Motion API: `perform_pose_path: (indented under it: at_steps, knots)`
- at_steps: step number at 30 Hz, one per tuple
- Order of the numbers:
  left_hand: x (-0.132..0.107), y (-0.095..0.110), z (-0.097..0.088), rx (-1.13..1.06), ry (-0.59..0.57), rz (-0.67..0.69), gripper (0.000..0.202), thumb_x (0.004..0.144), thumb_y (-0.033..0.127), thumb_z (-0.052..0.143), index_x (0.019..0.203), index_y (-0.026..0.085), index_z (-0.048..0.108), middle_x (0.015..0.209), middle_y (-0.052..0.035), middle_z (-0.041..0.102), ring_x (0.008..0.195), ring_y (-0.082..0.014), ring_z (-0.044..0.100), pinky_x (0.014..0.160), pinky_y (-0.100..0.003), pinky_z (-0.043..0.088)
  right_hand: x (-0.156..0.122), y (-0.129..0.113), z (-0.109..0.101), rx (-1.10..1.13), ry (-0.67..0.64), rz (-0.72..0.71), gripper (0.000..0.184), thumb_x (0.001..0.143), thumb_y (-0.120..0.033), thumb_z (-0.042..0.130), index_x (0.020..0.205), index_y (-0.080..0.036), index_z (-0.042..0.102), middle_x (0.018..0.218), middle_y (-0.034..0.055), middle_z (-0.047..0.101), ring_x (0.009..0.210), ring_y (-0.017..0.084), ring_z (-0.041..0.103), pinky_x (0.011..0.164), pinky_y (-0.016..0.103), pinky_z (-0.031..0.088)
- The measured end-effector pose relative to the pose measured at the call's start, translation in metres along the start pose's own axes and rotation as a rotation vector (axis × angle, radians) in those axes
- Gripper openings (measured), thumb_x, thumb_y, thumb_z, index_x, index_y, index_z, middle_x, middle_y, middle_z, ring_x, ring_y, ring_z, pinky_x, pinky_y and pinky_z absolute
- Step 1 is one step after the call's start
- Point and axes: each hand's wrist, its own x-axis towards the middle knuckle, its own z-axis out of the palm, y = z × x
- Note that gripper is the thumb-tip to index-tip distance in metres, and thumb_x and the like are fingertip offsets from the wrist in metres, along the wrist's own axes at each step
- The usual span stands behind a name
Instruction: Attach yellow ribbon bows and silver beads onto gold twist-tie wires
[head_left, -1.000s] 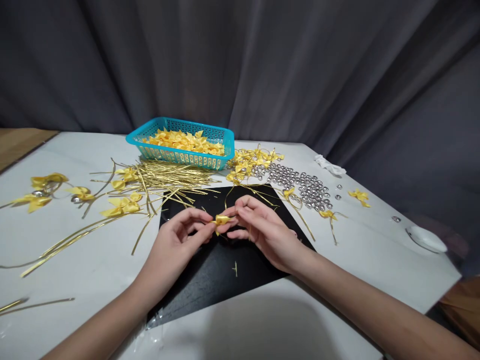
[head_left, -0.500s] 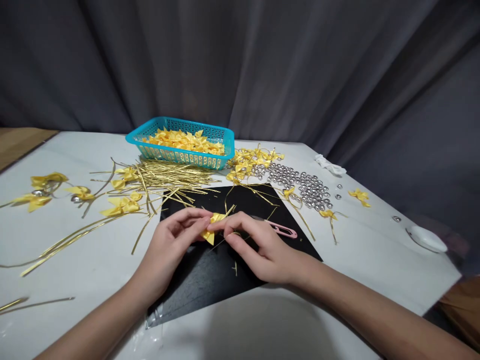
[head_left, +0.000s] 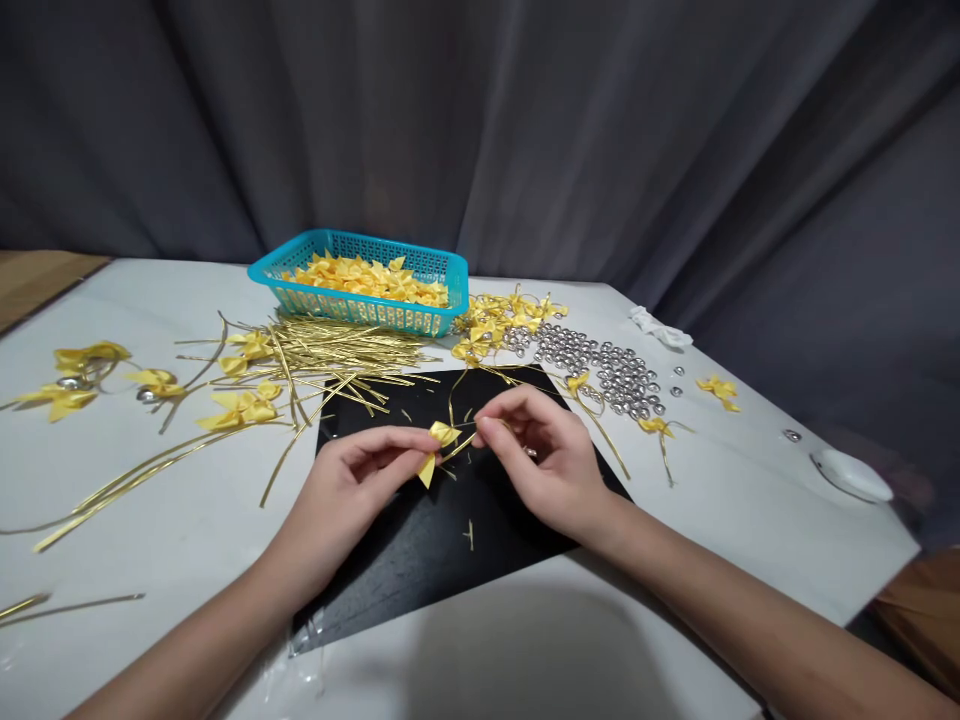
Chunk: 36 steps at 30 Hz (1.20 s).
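Left hand (head_left: 358, 492) has the yellow ribbon bow (head_left: 444, 433) pinched between thumb and index finger; bow hangs just above the black mat (head_left: 420, 585), near its middle, one pointed tail tilting down. Right hand (head_left: 551, 462) is beside it, thumb and index fingertips closed on a thin gold wire strand (head_left: 460, 446) that runs over to the bow. Remaining right fingers curl in; a small shiny bit shows by that palm, can't tell what it is. Whether the strand is knotted or only wrapped at the bow: hidden by the left fingertips.

Handling, my judgement: left pinch should sit right on the bow's centre, firm enough that it can't spin, light enough not to crush the satiny loops. Right should pull the strand steadily, close to the bow, keeping it straight; a jerk could kink it or drag the loops lopsided. Keep the tails out of the strand's path.

Around: heap of gold strands (head_left: 345, 348) in front of the blue basket (head_left: 356, 312) of yellow bows, silver beads (head_left: 600, 368) on the right side of the white table (head_left: 720, 560), gold offcuts (head_left: 470, 536) on the mat.
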Motion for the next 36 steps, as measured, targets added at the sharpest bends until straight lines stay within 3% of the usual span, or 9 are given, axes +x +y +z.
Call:
perform_pose_path:
  at_steps: [5,11,16,19,22,27,36]
  knots:
    - [0.001,0.0,0.003,-0.062,-0.012,-0.036,0.025,0.06,0.026,0.076,0.084,0.02,0.071,0.088,-0.0019,0.072,0.072,-0.0131,0.063,0.069,-0.022,0.05,-0.003,-0.001,-0.003,-0.241,-0.038,-0.223,0.007,0.086,-0.017,0.047,0.078,-0.018,0.048,0.057,-0.0039,0.042,0.042,0.005,0.032,0.04,0.02,0.027]
    - [0.002,0.001,0.004,-0.044,-0.015,-0.065,0.031,0.059,0.026,0.076,0.088,0.018,0.071,0.091,-0.0029,0.072,0.072,-0.012,0.059,0.064,-0.02,0.049,-0.003,0.0,-0.003,-0.391,-0.127,-0.345,0.008,0.085,-0.011,0.044,0.082,-0.016,0.05,0.066,-0.0003,0.051,0.05,0.006,0.039,0.048,0.02,0.033]
    - [0.002,-0.001,0.004,-0.017,-0.041,-0.089,0.033,0.06,0.027,0.075,0.091,0.019,0.07,0.091,-0.0025,0.072,0.074,-0.0124,0.059,0.062,-0.019,0.048,0.001,0.003,-0.005,-0.436,-0.127,-0.46,0.008,0.085,-0.01,0.045,0.084,-0.014,0.053,0.069,0.0015,0.054,0.058,0.007,0.048,0.053,0.018,0.038]
    - [0.003,-0.001,0.004,-0.005,-0.047,-0.096,0.032,0.06,0.027,0.075,0.091,0.018,0.071,0.084,-0.0016,0.072,0.072,-0.0119,0.059,0.059,-0.018,0.047,0.002,0.003,-0.008,-0.574,-0.205,-0.512,0.011,0.086,-0.011,0.044,0.088,-0.013,0.054,0.071,0.003,0.058,0.061,0.009,0.052,0.053,0.018,0.039]
    - [0.003,-0.002,0.004,0.004,-0.056,-0.077,0.028,0.062,0.026,0.074,0.089,0.02,0.071,0.081,-0.0001,0.071,0.069,-0.0106,0.058,0.059,-0.017,0.046,0.003,0.001,-0.012,-0.681,-0.281,-0.528,0.013,0.086,-0.01,0.042,0.088,-0.013,0.055,0.072,0.0038,0.059,0.061,0.01,0.054,0.051,0.018,0.038]
    - [0.002,-0.004,0.002,0.006,-0.08,-0.004,0.012,0.065,0.024,0.073,0.075,0.019,0.071,0.08,0.0006,0.072,0.073,-0.0104,0.061,0.068,-0.018,0.048,0.003,-0.002,-0.013,-0.625,-0.301,-0.532,0.015,0.086,-0.009,0.039,0.087,-0.012,0.054,0.071,0.0041,0.06,0.06,0.01,0.054,0.053,0.017,0.04]
    - [0.003,-0.006,0.001,0.017,-0.077,-0.055,0.025,0.065,0.027,0.073,0.088,0.019,0.07,0.088,-0.0014,0.071,0.075,-0.0115,0.059,0.064,-0.019,0.047,0.002,0.0,-0.012,-0.623,-0.306,-0.506,0.015,0.085,-0.009,0.039,0.087,-0.012,0.054,0.073,0.0048,0.061,0.062,0.01,0.055,0.054,0.018,0.041]
